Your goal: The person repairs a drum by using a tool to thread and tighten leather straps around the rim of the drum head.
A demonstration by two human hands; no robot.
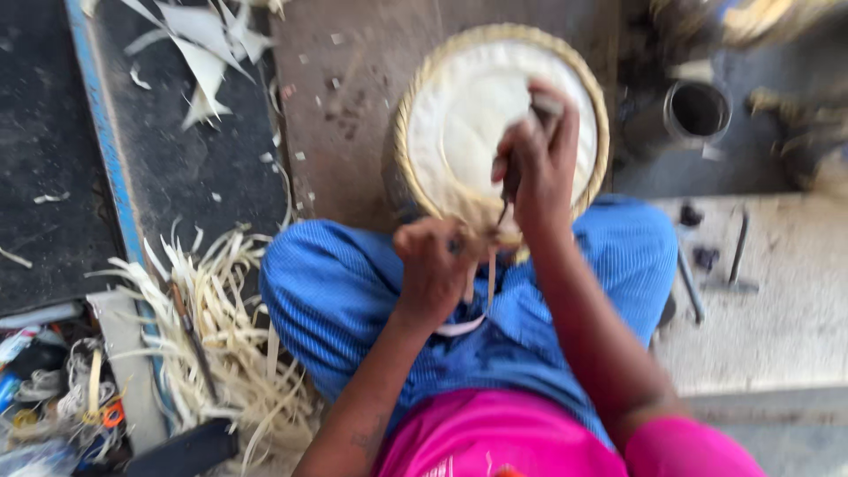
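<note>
While both hands' grips pinch its rim strips, round white-lined woven basket blurred.

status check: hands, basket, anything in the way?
Left hand gripping basket rim. Right hand holds thin tool at the rim. Cane strips lie apart; motion blur hides details.

The round basket has a woven straw-coloured fibre rim and a matt white smooth lining, the strips heaped at 8 o'clock look like dry pale cane, the blue ribbed cloth is matt, and the cup at 2 o'clock is dull metal.
</note>
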